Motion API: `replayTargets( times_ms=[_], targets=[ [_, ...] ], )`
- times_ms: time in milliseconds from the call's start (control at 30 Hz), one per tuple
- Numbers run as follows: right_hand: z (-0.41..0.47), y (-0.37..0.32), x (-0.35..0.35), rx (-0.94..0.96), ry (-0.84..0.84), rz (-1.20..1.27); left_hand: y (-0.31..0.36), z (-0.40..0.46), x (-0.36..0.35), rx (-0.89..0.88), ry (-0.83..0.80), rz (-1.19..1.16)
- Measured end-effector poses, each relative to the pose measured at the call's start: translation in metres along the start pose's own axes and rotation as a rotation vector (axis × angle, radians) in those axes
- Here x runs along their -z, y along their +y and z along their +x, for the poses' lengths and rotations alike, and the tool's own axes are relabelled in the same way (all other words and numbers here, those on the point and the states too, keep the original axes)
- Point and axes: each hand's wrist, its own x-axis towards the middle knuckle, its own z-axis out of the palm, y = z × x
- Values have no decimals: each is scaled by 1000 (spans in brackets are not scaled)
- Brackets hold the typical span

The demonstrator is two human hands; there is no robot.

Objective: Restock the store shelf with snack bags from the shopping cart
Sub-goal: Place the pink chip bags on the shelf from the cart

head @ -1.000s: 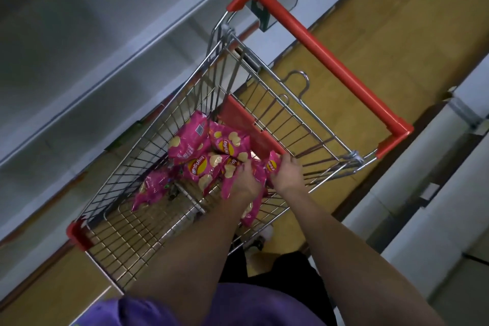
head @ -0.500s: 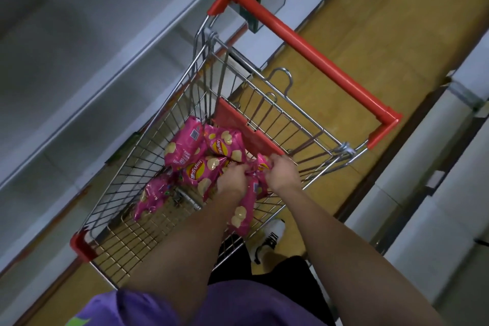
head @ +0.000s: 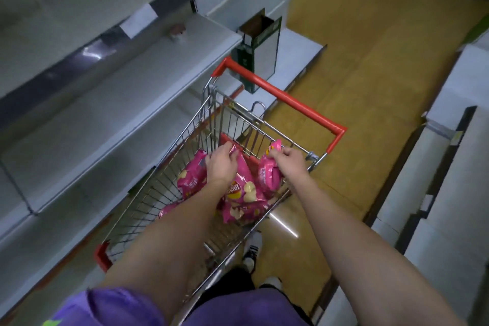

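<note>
The pink snack bags (head: 239, 194) looked light, puffy and soft, the sort of air-filled foil packs that crumple and slide against each other, with chips inside that would probably break under a hard squeeze; the flat sealed top edge seemed the safest place to take one. They lay just below the centre of the frame, heaped in the handle end of the wire shopping cart (head: 148, 201). The left hand (head: 221, 167) sat right over the heap, fingers curled down and pinching the top corner of one bag that hung from them above the pile. The right hand (head: 289, 159), just to the right of it, gripped the crimped top of a second bag (head: 270, 173), which dangled below the knuckles beside the cart's side rail, clear of the others. Both bags appeared lifted rather than resting, though how far off the pile was hard to judge. The cart's red handle (head: 285, 95) crossed the frame above the hands. The grey store shelf (head: 127, 103) filled the upper left of the frame, well apart from both bags, with bare boards and a paper label (head: 139, 20) on its edge. A green cardboard box (head: 260, 50) stood at the shelf's end, and yellowish floor (head: 370, 66) ran up the right.
</note>
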Motion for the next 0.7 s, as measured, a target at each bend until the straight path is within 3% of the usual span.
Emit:
replayTargets(
  times_ms=[133,400,700],
  targets=[
    [-34,-16,34,65,-48,83,41,-15,17,-116,28,-34],
    [-83,-14,118,78,-16,156,132,-53,10,-439,28,151],
    [-128,25,232,83,326,402,253,-102,-37,-684,-90,83]
  ],
)
